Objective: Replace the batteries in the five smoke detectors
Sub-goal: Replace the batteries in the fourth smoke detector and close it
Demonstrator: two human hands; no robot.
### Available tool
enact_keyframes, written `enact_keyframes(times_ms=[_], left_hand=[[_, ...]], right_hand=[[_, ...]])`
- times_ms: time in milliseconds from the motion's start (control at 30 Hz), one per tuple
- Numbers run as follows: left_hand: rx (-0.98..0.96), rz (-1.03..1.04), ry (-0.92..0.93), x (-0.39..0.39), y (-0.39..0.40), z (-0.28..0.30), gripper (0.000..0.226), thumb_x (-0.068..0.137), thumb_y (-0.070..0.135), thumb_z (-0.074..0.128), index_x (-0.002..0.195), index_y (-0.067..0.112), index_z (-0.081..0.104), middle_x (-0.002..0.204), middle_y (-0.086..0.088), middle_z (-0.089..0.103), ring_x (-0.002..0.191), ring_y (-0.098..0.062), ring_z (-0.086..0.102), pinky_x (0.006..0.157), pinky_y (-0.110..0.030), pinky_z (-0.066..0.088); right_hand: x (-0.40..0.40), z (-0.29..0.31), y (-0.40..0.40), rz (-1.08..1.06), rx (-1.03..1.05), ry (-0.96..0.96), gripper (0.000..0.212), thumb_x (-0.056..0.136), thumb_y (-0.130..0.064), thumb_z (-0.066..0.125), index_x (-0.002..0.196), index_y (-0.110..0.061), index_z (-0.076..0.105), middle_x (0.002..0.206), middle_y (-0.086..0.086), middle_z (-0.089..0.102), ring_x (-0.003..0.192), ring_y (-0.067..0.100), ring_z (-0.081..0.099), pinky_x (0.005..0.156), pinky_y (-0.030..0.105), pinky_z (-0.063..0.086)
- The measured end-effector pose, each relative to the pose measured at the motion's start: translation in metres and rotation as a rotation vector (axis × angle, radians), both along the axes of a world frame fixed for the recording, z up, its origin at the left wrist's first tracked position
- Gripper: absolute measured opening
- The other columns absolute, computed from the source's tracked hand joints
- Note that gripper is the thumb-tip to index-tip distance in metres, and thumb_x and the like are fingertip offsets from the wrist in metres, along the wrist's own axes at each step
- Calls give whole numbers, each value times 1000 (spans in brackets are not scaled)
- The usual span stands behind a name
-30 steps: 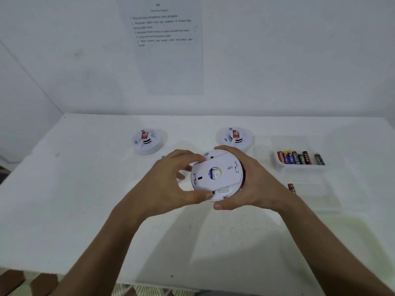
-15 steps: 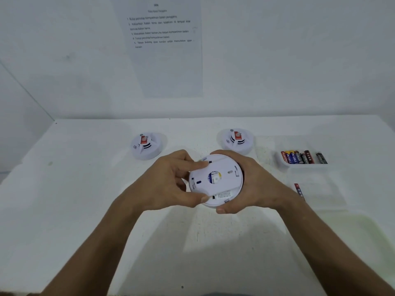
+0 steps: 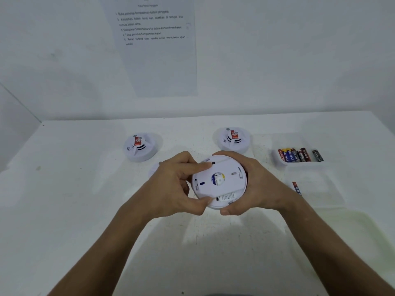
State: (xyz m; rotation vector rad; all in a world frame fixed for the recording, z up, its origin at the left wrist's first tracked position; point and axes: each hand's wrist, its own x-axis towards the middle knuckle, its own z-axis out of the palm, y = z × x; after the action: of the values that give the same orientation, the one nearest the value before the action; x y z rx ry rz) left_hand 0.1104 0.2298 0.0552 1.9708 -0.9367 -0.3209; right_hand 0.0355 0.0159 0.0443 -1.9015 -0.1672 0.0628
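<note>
Left hand, right hand around detector

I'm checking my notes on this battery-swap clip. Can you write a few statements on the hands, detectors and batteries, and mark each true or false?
1. Both hands hold one smoke detector, its back side up. True.
2. The left hand rests flat on the table. False: it grips the held detector's left edge.
3. Two more detectors lie on the table behind the hands. True.
4. The tray of batteries sits left of the hands. False: it is to the right, beyond the right hand.
</note>
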Motion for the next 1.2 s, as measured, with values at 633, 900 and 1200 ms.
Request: enact_keyframes(times_ms=[633,900,1200], left_hand=[[-11,76,-14,1,0,-6,62,54,53,81,110,40,58,109,16,57,100,-10,60,64,-20,54],[60,168,-148,-6,-12,-7,60,47,64,75,98,38,56,103,16,56,96,0,55,71,-24,57],[92,305,-189,-24,-32,-13,63,46,66,70,96,32,53,95,18,57,82,0,55,64,-5,40]], right_hand=[[3,-9,16,-47,-18,-51,90,50,-36,86,131,-32,47,125,-19,61,119,6,59,95,17,50],[5,-18,15,-64,-6,-86,92,50,-37,85,134,-25,49,124,-12,64,116,11,61,94,18,50],[-1,-25,3,-97,-1,-96,89,47,-30,87,129,-33,52,120,-12,66,113,12,63,92,19,52]])
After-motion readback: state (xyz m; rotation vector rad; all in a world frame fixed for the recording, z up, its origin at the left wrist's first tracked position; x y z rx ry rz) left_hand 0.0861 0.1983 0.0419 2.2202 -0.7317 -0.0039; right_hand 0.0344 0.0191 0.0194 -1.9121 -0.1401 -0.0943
